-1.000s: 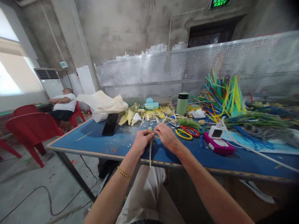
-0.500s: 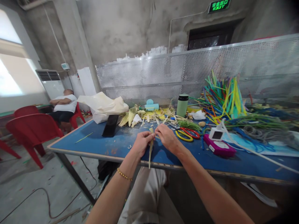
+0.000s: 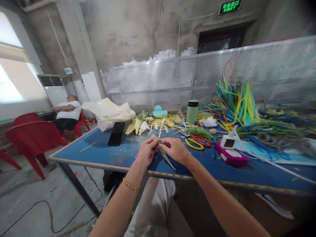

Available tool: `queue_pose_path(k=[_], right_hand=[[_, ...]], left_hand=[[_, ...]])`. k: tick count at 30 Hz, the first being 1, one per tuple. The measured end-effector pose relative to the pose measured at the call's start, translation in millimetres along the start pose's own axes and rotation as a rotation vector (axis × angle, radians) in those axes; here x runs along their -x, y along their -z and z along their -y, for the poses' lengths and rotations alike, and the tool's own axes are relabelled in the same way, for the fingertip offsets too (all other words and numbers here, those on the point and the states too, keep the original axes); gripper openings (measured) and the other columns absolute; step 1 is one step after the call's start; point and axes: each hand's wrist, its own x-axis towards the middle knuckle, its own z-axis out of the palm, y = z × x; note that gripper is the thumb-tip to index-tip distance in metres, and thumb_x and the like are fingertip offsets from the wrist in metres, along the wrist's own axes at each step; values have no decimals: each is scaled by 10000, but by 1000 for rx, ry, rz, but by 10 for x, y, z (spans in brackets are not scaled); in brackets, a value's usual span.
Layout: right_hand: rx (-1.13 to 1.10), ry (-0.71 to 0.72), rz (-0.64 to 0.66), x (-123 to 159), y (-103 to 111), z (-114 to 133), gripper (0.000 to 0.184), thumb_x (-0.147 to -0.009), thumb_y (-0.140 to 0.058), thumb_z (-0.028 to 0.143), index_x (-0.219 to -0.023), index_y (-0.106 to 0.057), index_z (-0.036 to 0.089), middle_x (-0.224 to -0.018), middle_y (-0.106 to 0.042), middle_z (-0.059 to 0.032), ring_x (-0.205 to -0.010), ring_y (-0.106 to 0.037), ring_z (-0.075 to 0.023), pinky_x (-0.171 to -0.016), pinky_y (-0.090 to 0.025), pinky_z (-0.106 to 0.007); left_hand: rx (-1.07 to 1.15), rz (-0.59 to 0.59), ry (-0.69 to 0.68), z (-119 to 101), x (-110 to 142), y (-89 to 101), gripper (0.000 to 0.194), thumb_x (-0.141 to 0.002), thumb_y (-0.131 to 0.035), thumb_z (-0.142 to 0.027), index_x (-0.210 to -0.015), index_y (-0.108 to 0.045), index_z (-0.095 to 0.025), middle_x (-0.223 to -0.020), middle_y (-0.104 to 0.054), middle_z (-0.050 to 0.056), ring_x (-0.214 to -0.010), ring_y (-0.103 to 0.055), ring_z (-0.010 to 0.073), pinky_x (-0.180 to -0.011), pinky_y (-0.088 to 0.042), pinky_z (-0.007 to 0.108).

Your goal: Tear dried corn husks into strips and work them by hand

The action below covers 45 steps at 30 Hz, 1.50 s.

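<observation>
Above the front of the blue table, my left hand (image 3: 147,150) pinches a pale, dry strip that looks like corn husk (image 3: 169,161). Its tapering end hangs down to the right, below my fingers. My right hand (image 3: 175,149) is closed on the same husk piece, fingertips almost meeting those of the left. A thin pale strip (image 3: 161,128) sticks up from between the hands. The exact grip at the fingertips is partly hidden. Scissors with yellow and red handles (image 3: 197,142) lie right of my right hand. Husk scraps (image 3: 138,124) are heaped behind the hands.
A black phone (image 3: 116,133) lies at the left, near a whitish plastic bag (image 3: 111,110). A green bottle (image 3: 192,112) stands behind the scissors. To the right are a magenta box (image 3: 232,154), a white cable and colourful strips (image 3: 243,105). Someone sits on a red chair (image 3: 84,121) at far left.
The hanging end of the husk has swung from nearly straight down to slanting right. A thin strip now points up between the hands, and my right hand has dropped slightly lower.
</observation>
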Motion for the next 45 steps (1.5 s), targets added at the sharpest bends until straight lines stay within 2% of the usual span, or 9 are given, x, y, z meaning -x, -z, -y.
queue_pose_path(k=[3, 7, 15, 20, 30, 39, 42, 45], right_hand=[[-31, -15, 4, -3, -21, -16, 156, -799, -527, 171, -660, -598, 176, -618, -611, -2, -577, -493, -119, -580, -313, -238], [-34, -28, 2, 1, -8, -20, 157, -794, -509, 169, -652, -575, 177, -618, -604, -3, -577, -486, -120, -579, -303, -240], [-38, 19, 28, 4, -5, -2, 176, -821, -516, 188, -651, -563, 178, -621, -598, 0, -577, -475, -118, -586, -278, -246], [-32, 38, 65, 3, -4, 18, 177, -856, -506, 189, -708, -602, 180, -699, -639, 5, -637, -504, -119, -677, -277, -265], [6, 139, 79, 18, 24, 66, 173, -869, -497, 144, -725, -590, 169, -728, -635, 2, -643, -483, -115, -682, -238, -280], [42, 208, 77, 24, -15, 45, 171, -882, -489, 138, -742, -583, 166, -743, -633, -8, -704, -517, -130, -689, -251, -283], [42, 205, 70, 30, -1, 56, 181, -896, -486, 164, -744, -584, 172, -759, -638, -8, -714, -524, -131, -693, -262, -285], [-2, 132, -53, 23, 46, 52, 253, -926, -469, 252, -711, -579, 179, -723, -619, -10, -685, -520, -132, -690, -299, -280]], left_hand=[[-51, 38, 1, 12, 13, -1, 272, -577, -822, -265, -712, -655, -98, -610, -574, 12, -530, -481, 65, -516, -350, 201], [-169, 61, -44, 30, 21, 1, 253, -603, -802, -288, -663, -651, -93, -571, -560, 15, -526, -460, 67, -523, -322, 210], [-226, 6, -120, 33, 20, -3, 232, -593, -794, -286, -633, -656, -105, -562, -566, 6, -522, -448, 70, -547, -316, 222], [-262, -31, -181, 36, 12, 0, 219, -593, -784, -290, -620, -668, -106, -520, -552, 5, -517, -455, 85, -563, -332, 240], [-249, -51, -164, 10, 43, -24, 251, -560, -795, -307, -563, -639, -110, -504, -541, 3, -508, -448, 85, -554, -329, 243], [-238, -60, -162, 21, 31, -4, 277, -554, -807, -314, -542, -616, -113, -504, -528, -1, -508, -442, 78, -543, -333, 234], [-182, -40, -124, 12, 21, -3, 279, -538, -823, -302, -561, -624, -108, -522, -533, 0, -513, -447, 74, -532, -337, 225], [-113, -26, -74, -1, 17, -9, 268, -533, -830, -286, -623, -656, -103, -555, -543, 0, -511, -449, 66, -519, -339, 218]])
